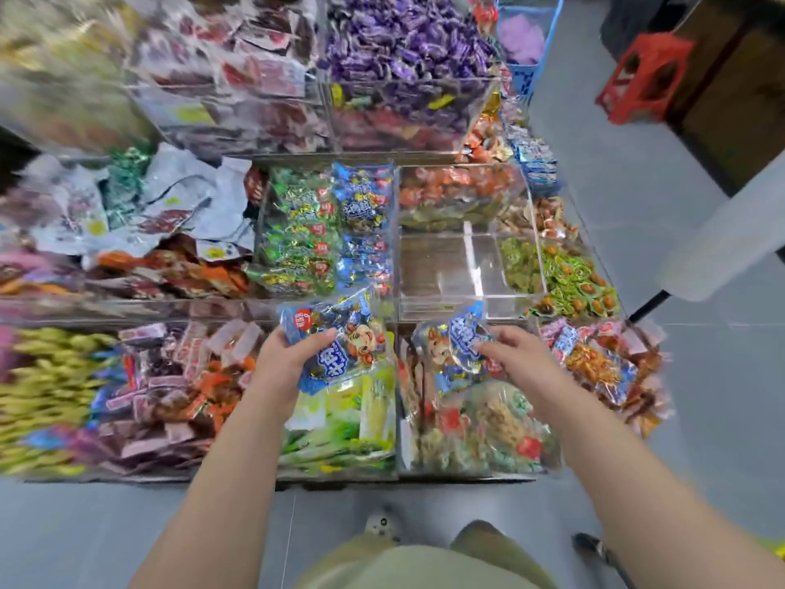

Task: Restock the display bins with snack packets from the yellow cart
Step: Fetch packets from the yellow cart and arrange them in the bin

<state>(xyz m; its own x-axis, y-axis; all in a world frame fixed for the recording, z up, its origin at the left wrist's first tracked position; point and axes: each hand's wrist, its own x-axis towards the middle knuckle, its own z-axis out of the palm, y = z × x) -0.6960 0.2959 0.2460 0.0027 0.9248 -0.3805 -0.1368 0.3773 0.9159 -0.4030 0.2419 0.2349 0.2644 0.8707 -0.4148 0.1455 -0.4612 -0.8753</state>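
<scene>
- The left hand [289, 359] grips a blue snack packet [340, 337], thumb on top, over the front row of clear bins.
- The right hand [516, 354] grips another blue packet [454, 346] with its fingers curled on it, just beside the first one.
- Both packets are up in the air, above a bin of pale green packs [344, 423] and a bin of brown and green packs [484, 427].
- Right behind the left hand is a bin [327, 231] with green packs on one side and the same blue packs on the other.
- Next to that bin, behind the right hand, is a clear bin [446, 269] with nothing in it.
- Purple sweets [403, 44] fill a bin in the top row.
- Red and orange packs [603, 367] sit to the right of the right hand.
- A red stool [645, 78] stands on the gray floor [637, 163], well apart from the bins.
- The far left side is too blurry to tell what is there.
- The yellow cart cannot be made out.
</scene>
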